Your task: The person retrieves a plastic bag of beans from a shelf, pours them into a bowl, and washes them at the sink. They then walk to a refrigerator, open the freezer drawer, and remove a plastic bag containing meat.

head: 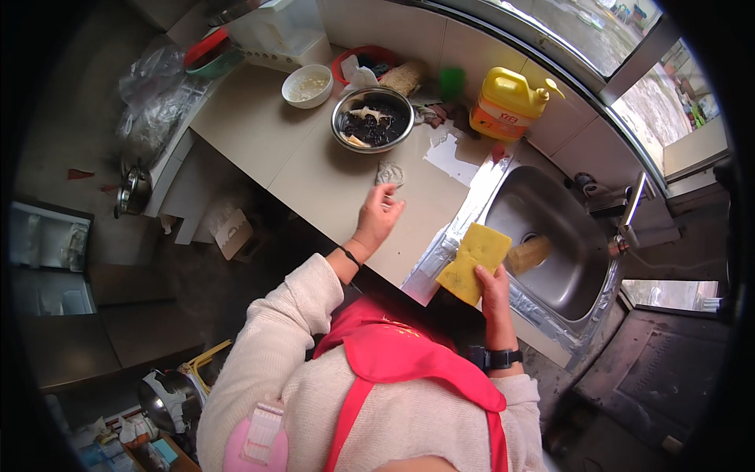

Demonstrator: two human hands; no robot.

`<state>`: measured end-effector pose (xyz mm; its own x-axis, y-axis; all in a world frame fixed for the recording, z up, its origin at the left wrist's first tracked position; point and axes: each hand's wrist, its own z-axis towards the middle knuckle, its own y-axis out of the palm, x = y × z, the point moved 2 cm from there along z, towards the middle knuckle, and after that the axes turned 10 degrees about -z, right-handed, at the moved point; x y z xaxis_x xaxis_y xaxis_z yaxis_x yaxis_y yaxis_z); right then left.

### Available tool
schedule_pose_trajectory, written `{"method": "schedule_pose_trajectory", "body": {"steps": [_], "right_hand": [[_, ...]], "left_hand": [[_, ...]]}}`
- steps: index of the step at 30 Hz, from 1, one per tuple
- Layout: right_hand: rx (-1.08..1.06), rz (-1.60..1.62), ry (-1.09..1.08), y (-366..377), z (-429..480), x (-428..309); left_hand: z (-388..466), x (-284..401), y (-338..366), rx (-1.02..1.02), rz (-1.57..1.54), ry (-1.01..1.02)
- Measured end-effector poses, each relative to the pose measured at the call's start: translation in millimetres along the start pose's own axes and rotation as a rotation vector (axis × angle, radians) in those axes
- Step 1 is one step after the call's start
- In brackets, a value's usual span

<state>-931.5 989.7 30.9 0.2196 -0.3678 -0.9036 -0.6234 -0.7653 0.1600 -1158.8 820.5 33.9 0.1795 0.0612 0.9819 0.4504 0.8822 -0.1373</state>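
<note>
My right hand (495, 289) grips the lower edge of a yellow sponge cloth (476, 259), held beside the sink's left rim. Over the countertop, my left hand (379, 215) has its fingers loosely curled, just below a crumpled pale cloth or wad (390, 173); whether they touch is unclear. Beyond the wad stands a steel bowl (335, 127) with dark, wet food and pale pieces in it. A white bowl (307, 103) with small pale bits in liquid is to its upper left. In the steel sink (566, 206) lies a tan loofah-like piece (529, 255) near the drain.
A yellow detergent jug (510, 106) with a pump stands behind the sink, near the faucet (631, 212). A red basket (339, 66) holding cloths and a clear plastic bin (283, 26) are at the back wall. Foil tape lines the sink edge. A pot (134, 189) is at left.
</note>
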Motion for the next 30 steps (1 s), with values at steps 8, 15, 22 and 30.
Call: {"method": "schedule_pose_trajectory", "body": {"steps": [8, 15, 22, 30], "right_hand": [[0.185, -0.128, -0.034, 44, 19, -17], [0.314, -0.045, 0.029, 102, 31, -5], [0.369, -0.122, 0.072, 119, 40, -11], [0.268, -0.157, 0.052, 124, 75, -18]], "left_hand": [[142, -64, -97, 0.070, -0.618, -0.789], [173, -90, -99, -0.154, -0.834, -0.920], [159, -88, -124, -0.115, -0.847, -0.916], [137, -57, -196, -0.075, -0.775, -0.836]]}}
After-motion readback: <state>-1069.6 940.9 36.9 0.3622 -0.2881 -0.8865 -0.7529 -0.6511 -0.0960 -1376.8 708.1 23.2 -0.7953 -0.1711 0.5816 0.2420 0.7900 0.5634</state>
